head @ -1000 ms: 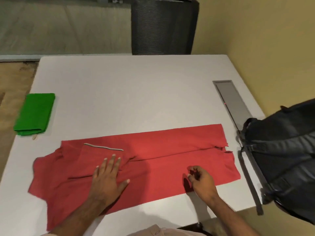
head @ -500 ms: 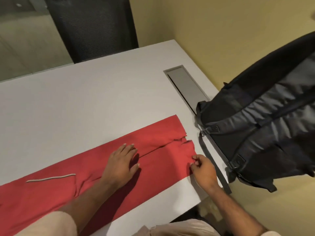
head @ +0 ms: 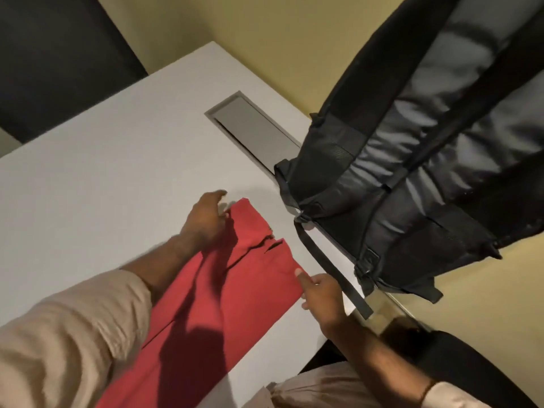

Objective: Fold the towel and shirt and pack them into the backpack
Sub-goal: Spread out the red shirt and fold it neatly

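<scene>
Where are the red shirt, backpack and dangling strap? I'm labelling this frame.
red shirt point(head: 235, 290), head view, flat middle of the fabric.
backpack point(head: 412, 172), head view, padded back panel.
strap point(head: 329, 266), head view, mid-length.

Your left hand point(head: 206, 222) has slid from the folded red cotton shirt's point(head: 232, 293) middle to its far hem corner; your right hand point(head: 322, 295) has shifted to the near one.

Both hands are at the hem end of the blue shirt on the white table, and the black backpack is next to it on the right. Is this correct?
Only the colour is wrong: the shirt is red, not blue, as the head view shows. The left hand and right hand are at its hem end on the white table, with the black backpack next to it on the right.
</scene>
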Motion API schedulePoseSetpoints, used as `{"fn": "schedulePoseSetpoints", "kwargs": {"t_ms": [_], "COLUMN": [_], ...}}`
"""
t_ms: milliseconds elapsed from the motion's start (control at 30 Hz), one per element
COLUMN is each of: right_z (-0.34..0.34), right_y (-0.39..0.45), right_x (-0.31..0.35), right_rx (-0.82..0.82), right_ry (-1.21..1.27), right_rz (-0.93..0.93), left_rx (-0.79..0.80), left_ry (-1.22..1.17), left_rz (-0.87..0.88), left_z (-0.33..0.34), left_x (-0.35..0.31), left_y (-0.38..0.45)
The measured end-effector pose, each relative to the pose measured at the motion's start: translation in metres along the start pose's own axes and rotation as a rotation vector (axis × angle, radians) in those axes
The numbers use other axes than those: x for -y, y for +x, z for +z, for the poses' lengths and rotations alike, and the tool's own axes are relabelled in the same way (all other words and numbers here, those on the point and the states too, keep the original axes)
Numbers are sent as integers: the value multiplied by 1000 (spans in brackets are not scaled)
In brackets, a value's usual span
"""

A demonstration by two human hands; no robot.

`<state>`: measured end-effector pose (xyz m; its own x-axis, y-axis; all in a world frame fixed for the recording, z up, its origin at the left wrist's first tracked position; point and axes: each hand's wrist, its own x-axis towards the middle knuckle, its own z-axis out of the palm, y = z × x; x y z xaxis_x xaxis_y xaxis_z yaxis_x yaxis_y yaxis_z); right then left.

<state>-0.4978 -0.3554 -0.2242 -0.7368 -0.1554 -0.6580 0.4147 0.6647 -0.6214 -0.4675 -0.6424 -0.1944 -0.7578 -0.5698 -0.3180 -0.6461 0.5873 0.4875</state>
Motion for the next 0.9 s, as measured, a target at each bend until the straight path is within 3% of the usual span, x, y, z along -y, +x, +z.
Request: {"fn": "schedulePoseSetpoints", "kwargs": {"t_ms": [100, 367, 567, 800, 900], "right_z": [-1, -2, 3, 38, 54], "right_y": [9, 15, -14, -61, -78], "right_x": [3, 13, 12, 4, -4], "right_rx": [53, 86, 142, 296, 341], "right_ry": [49, 149, -58, -503, -583], "right_rz": [50, -4, -393, -752, -876], "left_rx": [130, 266, 251, 117, 41], "left_ry": [-3, 98, -156, -64, -6], "left_rz": [-131, -64, -79, 59, 2], "left_z": [4, 7, -33, -50, -47], "left_x": [-13, -27, -1, 66, 89], "left_y": [26, 42, 11, -40, -63]}}
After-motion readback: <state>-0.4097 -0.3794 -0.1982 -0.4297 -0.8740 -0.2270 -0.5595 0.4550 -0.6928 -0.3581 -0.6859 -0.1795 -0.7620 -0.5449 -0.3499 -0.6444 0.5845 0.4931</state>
